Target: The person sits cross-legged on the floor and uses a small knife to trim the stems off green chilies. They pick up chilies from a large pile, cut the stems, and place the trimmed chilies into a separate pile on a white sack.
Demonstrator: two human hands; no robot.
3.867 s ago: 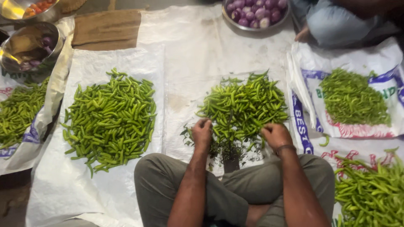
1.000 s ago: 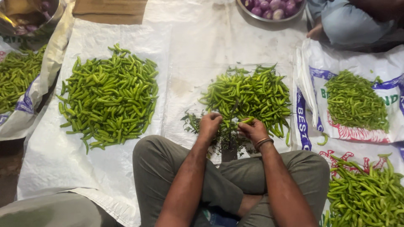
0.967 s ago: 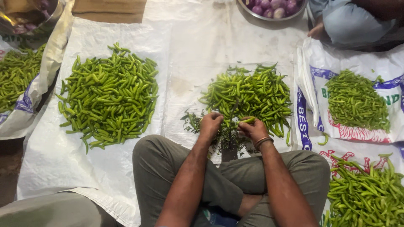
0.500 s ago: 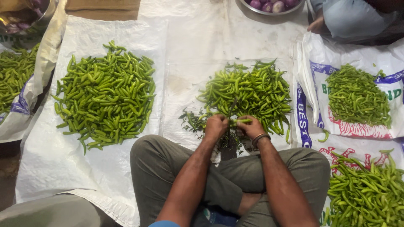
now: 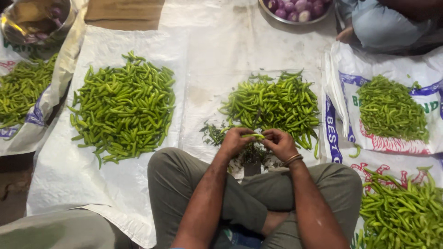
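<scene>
Single head-worn camera, looking steeply down from above, close over crossed legs (image 5: 249, 198), white floor sheet (image 5: 221, 50) filling frame

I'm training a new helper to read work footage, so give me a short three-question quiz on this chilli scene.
1. True or false: the left hand and the right hand hold one green chilli between them.
2. Multiple choice: what fills the metal bowl at the top edge? A) green chillies B) small purple onions C) rice
3. Fill in: the pile of chillies just beyond the hands lies on a white ____ sack spread on the floor.

Key: 1 true; 2 B; 3 woven (plastic).
</scene>
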